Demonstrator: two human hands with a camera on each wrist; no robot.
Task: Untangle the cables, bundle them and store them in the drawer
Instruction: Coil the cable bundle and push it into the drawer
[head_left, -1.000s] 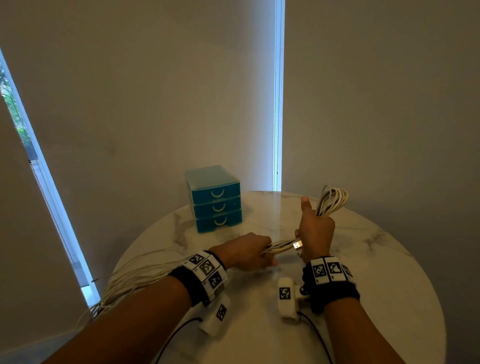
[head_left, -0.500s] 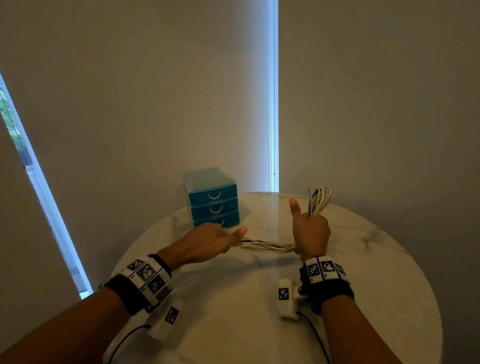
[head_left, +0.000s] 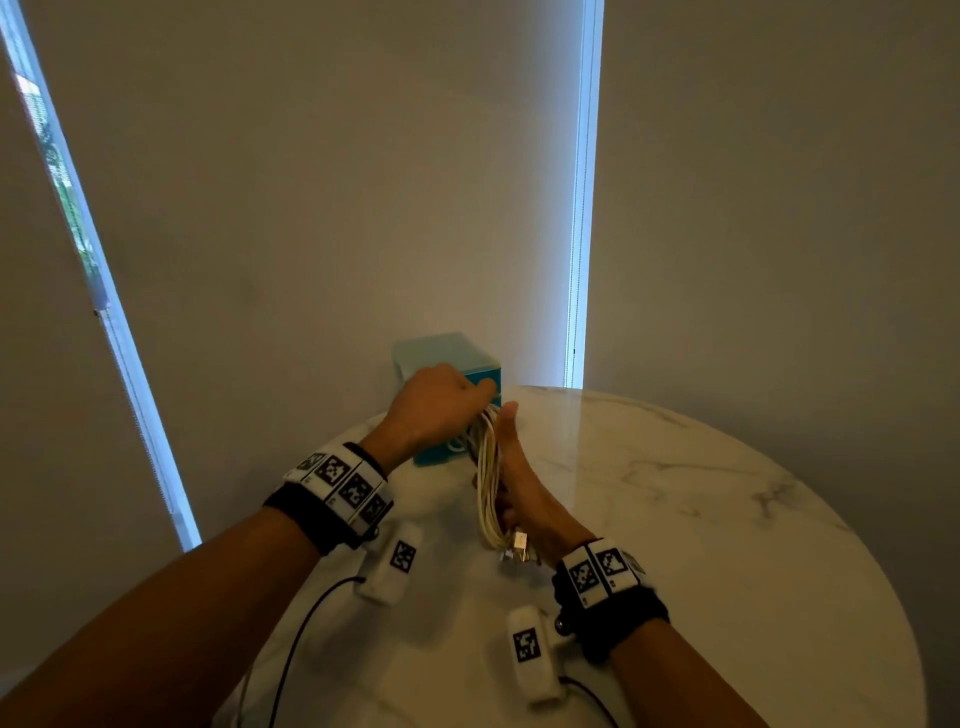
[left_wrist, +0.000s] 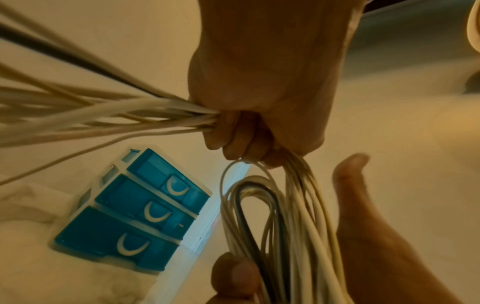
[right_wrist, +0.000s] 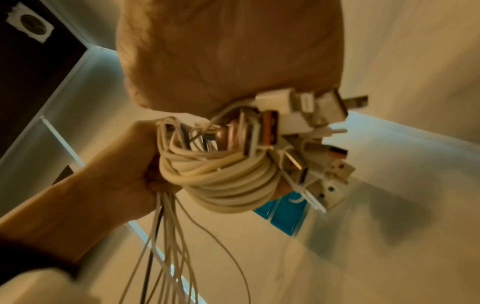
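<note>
Left hand (head_left: 441, 402) and right hand (head_left: 511, 480) both grip the white cables (head_left: 488, 483) above the table (head_left: 727, 519)
Light, limp, springy; hold the coil's middle, or its loops spill before the blue drawer unit (left_wrist: 135, 211)

A round white marble-patterned tabletop (head_left: 675, 519) with grey veins spreads beneath and to the right of the hands. Beyond them hang plain beige roller blinds (head_left: 311, 182), with a narrow bright strip of daylight (head_left: 582, 208) straight ahead above the hands and a second slanting strip of window (head_left: 78, 234) far off to the left, where green foliage shows through the glass.
</note>
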